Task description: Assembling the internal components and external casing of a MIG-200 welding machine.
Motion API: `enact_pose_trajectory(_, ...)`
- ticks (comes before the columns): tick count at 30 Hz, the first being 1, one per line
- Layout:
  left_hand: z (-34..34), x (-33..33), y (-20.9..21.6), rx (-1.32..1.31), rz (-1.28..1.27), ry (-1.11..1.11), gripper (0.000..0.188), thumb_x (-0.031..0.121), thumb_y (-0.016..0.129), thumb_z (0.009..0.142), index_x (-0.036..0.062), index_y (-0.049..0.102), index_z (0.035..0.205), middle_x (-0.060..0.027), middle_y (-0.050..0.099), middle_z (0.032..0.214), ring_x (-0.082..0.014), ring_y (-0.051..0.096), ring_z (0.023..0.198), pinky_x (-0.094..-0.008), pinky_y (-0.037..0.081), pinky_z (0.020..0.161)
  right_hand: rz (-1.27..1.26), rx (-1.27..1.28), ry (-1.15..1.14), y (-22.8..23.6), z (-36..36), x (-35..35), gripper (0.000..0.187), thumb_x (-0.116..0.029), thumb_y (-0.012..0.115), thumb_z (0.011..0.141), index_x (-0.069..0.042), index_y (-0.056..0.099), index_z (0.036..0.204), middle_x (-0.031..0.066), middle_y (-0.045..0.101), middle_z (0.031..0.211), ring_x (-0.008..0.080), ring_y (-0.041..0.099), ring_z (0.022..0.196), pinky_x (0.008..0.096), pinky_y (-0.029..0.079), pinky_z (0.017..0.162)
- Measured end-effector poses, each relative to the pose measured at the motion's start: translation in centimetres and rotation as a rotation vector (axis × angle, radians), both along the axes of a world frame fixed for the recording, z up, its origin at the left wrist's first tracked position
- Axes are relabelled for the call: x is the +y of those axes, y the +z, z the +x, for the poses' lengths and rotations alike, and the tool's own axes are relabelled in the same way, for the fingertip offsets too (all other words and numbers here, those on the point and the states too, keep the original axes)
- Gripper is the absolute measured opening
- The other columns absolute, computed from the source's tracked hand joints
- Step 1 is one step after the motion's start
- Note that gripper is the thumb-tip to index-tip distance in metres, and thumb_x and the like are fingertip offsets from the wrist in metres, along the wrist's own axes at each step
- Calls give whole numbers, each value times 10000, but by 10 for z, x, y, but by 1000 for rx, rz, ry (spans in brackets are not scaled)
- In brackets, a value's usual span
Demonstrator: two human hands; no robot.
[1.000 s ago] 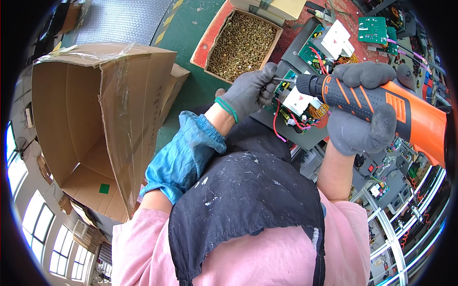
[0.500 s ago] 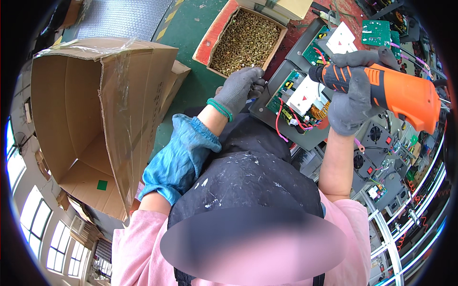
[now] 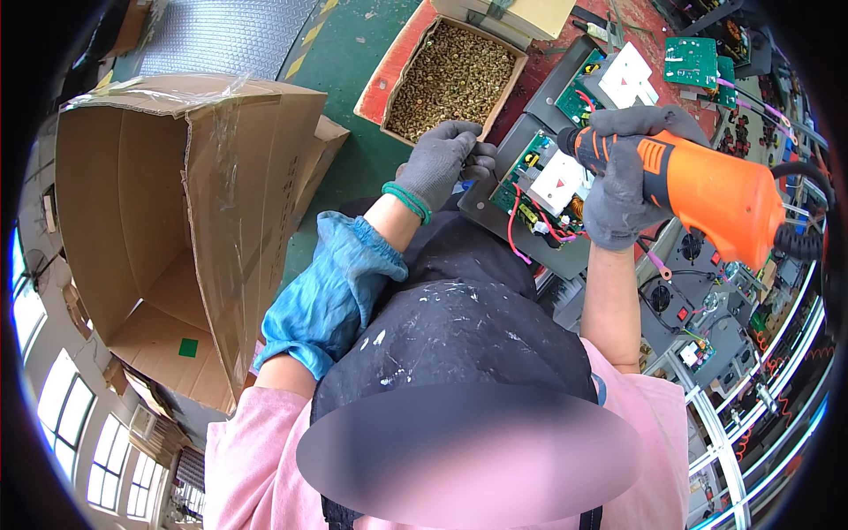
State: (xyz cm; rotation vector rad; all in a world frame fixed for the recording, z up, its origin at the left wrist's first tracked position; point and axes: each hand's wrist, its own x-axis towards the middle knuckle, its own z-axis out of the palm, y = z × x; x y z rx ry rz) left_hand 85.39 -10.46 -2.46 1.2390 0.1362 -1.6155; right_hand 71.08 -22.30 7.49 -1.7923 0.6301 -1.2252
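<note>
My right hand [image 3: 618,199], in a grey glove, is wrapped round an orange and black electric screwdriver [image 3: 720,199]. The tool lies nearly level, its black nose pointing left over a circuit board [image 3: 530,163] with a white plate, a copper coil and red wires. That board sits on a grey metal panel [image 3: 565,256]. My left hand [image 3: 435,168], also gloved, is closed by the panel's left corner, just below a box of small brass-coloured screws [image 3: 452,79]. Its fingertips are curled together; what they hold, if anything, is too small to make out.
A large open cardboard box [image 3: 256,177] stands at my left. Green circuit boards [image 3: 691,62] lie on the red surface at the far right. Several grey units with fans [image 3: 661,299] and a metal frame [image 3: 726,442] are at my right. A black coiled cord [image 3: 799,243] trails from the screwdriver.
My right hand and the screwdriver have shifted a little left and down, with the tool's rear end now lower. My left hand has barely moved.
</note>
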Motion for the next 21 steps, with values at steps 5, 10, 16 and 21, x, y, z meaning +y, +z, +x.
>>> enact_pose_trajectory(5, 1, -4, 8, 4, 17, -47, 263, 197, 521, 1023, -19, 561, 1168, -109, 655, 899, -138, 608, 738, -265, 536, 625, 40, -60, -13, -4, 0, 2, 433, -109, 695, 819, -8, 490, 1187, 129, 670, 857, 212, 671, 738, 382, 575, 720)
enact_pose_trajectory(10, 2, -7, 14, -152, -49, -211, 261, 247, 588, 993, 15, 642, 1100, -22, 643, 834, -97, 569, 696, -234, 491, 603, 74, -58, 57, -15, 3, -6, 375, -106, 694, 841, -26, 509, 1158, 87, 644, 947, 181, 630, 835, 344, 534, 796)
enact_pose_trajectory(16, -4, -11, 14, -63, -59, -142, 254, 201, 605, 982, 0, 644, 1133, -13, 614, 836, -93, 535, 684, -229, 480, 628, 160, -75, 72, -12, -1, -7, 299, -72, 704, 837, -57, 530, 1079, 55, 638, 947, 124, 607, 909, 315, 493, 858)
enact_pose_trajectory(21, -6, -11, 12, 35, -66, -107, 235, 194, 621, 972, -12, 643, 1083, -36, 620, 854, -96, 543, 686, -228, 474, 610, 159, 45, 82, -8, -5, -1, 319, -217, 655, 862, -76, 533, 1122, 40, 646, 950, 149, 616, 914, 396, 431, 952)
